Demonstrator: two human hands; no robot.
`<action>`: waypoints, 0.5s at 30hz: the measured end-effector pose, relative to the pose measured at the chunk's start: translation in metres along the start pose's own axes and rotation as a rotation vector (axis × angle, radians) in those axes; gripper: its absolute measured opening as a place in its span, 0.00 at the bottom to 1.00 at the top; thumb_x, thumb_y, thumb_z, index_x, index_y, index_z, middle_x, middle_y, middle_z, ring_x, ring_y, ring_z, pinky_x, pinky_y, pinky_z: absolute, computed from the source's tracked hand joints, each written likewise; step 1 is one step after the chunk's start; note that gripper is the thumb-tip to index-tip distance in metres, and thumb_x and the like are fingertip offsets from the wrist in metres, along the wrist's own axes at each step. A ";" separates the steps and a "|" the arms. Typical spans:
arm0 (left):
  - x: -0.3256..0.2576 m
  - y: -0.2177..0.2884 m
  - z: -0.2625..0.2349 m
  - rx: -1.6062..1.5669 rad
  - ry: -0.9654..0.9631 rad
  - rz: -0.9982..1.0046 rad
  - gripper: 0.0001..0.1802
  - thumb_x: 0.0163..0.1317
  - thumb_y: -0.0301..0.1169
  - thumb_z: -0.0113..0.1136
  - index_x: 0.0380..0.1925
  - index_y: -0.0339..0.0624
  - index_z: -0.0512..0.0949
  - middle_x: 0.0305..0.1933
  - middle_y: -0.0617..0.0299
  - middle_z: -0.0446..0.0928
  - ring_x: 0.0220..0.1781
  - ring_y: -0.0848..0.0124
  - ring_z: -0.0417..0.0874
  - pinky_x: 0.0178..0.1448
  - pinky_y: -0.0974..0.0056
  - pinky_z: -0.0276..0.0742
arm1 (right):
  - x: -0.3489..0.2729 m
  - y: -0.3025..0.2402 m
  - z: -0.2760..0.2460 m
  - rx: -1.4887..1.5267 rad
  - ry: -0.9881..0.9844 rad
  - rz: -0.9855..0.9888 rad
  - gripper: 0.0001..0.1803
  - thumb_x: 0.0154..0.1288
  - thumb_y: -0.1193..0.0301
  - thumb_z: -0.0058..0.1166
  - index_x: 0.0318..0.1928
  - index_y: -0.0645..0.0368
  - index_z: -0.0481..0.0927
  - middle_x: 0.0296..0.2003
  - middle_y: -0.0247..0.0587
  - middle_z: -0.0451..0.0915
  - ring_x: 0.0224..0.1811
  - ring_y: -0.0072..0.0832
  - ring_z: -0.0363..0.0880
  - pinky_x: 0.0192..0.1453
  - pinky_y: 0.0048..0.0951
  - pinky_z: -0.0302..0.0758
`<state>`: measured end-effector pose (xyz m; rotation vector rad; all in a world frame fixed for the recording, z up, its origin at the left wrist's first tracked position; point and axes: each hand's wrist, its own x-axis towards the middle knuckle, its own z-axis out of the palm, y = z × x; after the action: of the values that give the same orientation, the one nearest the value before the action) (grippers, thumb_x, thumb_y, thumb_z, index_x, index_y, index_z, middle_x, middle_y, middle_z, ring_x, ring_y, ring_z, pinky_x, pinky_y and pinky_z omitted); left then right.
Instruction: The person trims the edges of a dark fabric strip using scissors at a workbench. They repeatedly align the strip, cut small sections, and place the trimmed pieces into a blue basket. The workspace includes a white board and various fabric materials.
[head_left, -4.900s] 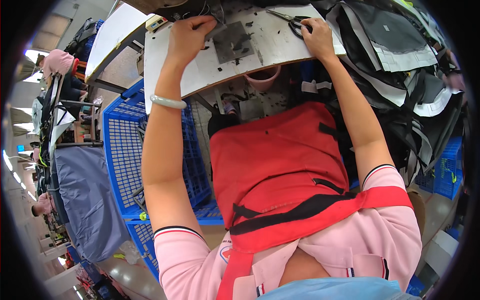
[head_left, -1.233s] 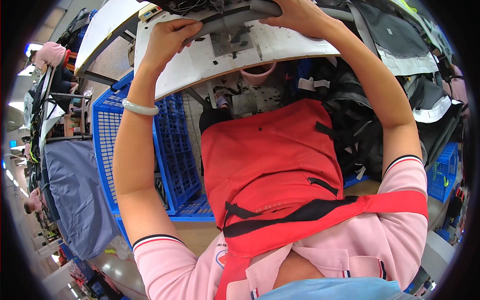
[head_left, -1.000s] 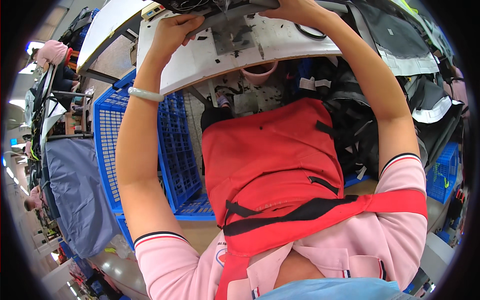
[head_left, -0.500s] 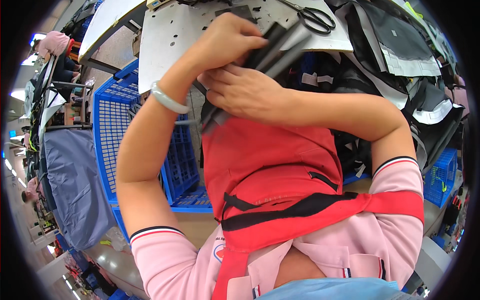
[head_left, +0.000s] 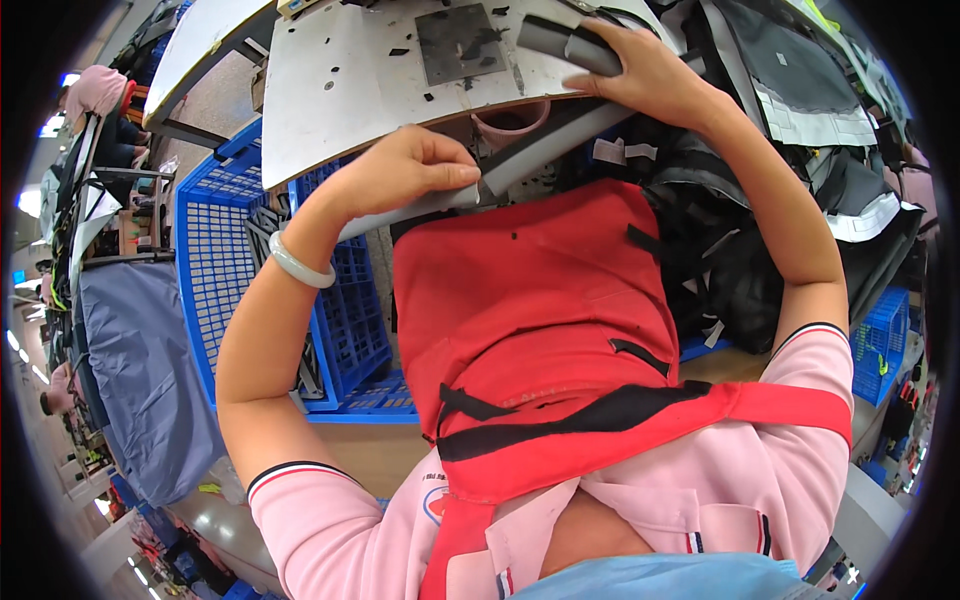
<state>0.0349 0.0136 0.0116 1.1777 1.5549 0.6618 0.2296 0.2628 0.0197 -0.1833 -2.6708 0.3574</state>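
My left hand (head_left: 415, 172) is closed, thumb and fingers pinched at the end of a grey fabric strip (head_left: 400, 215) that runs down toward the blue crate. Further right and higher, my right hand (head_left: 645, 75) has its fingers over a folded dark grey strip (head_left: 565, 45) with the thumb below it. Another long grey strip (head_left: 560, 145), dark along one edge, slants between the hands in front of the table edge; whether it joins the other strips I cannot tell. A red apron (head_left: 530, 270) covers my lap below.
A white table (head_left: 345, 85) with dark scraps and a grey metal plate (head_left: 460, 45) lies ahead. A pinkish tub (head_left: 510, 125) shows under its edge. Blue crates (head_left: 225, 260) with grey strips stand at left. Black and grey fabric pieces (head_left: 800, 85) hang at right.
My hands were crossed close together over blurred strips; now they are apart. The right hand moved up and right, the left down. The scissors seen on the table are no longer clearly visible.
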 end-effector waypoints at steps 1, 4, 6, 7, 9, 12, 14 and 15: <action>-0.002 0.004 0.002 -0.014 0.000 -0.040 0.14 0.67 0.36 0.59 0.41 0.34 0.81 0.35 0.68 0.80 0.38 0.80 0.77 0.45 0.73 0.73 | -0.003 -0.006 -0.007 0.110 -0.093 0.034 0.34 0.55 0.55 0.65 0.56 0.65 0.74 0.37 0.56 0.82 0.42 0.48 0.81 0.47 0.39 0.75; -0.005 0.005 -0.003 -0.030 0.278 0.048 0.12 0.67 0.36 0.58 0.37 0.37 0.82 0.28 0.70 0.77 0.28 0.82 0.74 0.34 0.75 0.71 | -0.003 -0.021 -0.029 0.267 -0.410 0.114 0.31 0.52 0.56 0.67 0.52 0.65 0.77 0.36 0.54 0.82 0.42 0.44 0.81 0.47 0.37 0.74; -0.005 0.017 -0.012 -0.051 0.424 0.130 0.13 0.66 0.37 0.60 0.36 0.36 0.83 0.27 0.68 0.78 0.27 0.82 0.74 0.32 0.74 0.70 | -0.003 -0.022 -0.032 0.202 -0.532 0.120 0.29 0.52 0.58 0.67 0.50 0.65 0.78 0.36 0.52 0.82 0.41 0.42 0.81 0.47 0.37 0.74; -0.004 0.024 -0.016 -0.024 0.434 0.124 0.13 0.66 0.37 0.60 0.37 0.37 0.83 0.26 0.69 0.77 0.27 0.82 0.73 0.32 0.75 0.69 | -0.002 -0.012 -0.024 0.153 -0.397 0.044 0.27 0.51 0.59 0.67 0.47 0.66 0.80 0.36 0.51 0.82 0.41 0.42 0.80 0.47 0.36 0.73; 0.000 0.036 -0.023 0.031 0.462 0.115 0.13 0.66 0.38 0.61 0.38 0.38 0.83 0.25 0.70 0.76 0.26 0.83 0.71 0.30 0.75 0.66 | 0.012 -0.002 -0.038 0.239 -0.459 0.164 0.26 0.51 0.62 0.66 0.48 0.66 0.79 0.37 0.52 0.82 0.40 0.39 0.79 0.49 0.35 0.73; 0.006 0.038 -0.037 -0.096 0.442 0.157 0.14 0.65 0.38 0.62 0.37 0.36 0.83 0.23 0.70 0.75 0.25 0.83 0.70 0.28 0.74 0.63 | 0.031 0.013 -0.063 0.347 -0.484 0.189 0.36 0.54 0.59 0.67 0.61 0.64 0.72 0.42 0.47 0.83 0.44 0.34 0.80 0.49 0.36 0.75; 0.016 0.036 -0.047 -0.024 0.523 0.188 0.17 0.60 0.40 0.67 0.37 0.35 0.84 0.24 0.66 0.79 0.23 0.82 0.71 0.27 0.75 0.65 | 0.038 0.017 -0.062 0.336 -0.395 0.101 0.35 0.53 0.58 0.68 0.59 0.62 0.74 0.35 0.39 0.81 0.37 0.26 0.77 0.42 0.33 0.74; 0.020 0.035 -0.048 0.009 0.572 0.199 0.17 0.59 0.40 0.67 0.38 0.35 0.84 0.24 0.66 0.79 0.23 0.82 0.71 0.27 0.75 0.65 | 0.042 0.017 -0.062 0.331 -0.387 0.114 0.34 0.53 0.58 0.68 0.57 0.62 0.75 0.32 0.36 0.81 0.34 0.24 0.75 0.39 0.32 0.73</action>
<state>0.0029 0.0519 0.0492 1.2225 1.9195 1.2024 0.2208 0.3005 0.0856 -0.1782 -2.9260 0.9490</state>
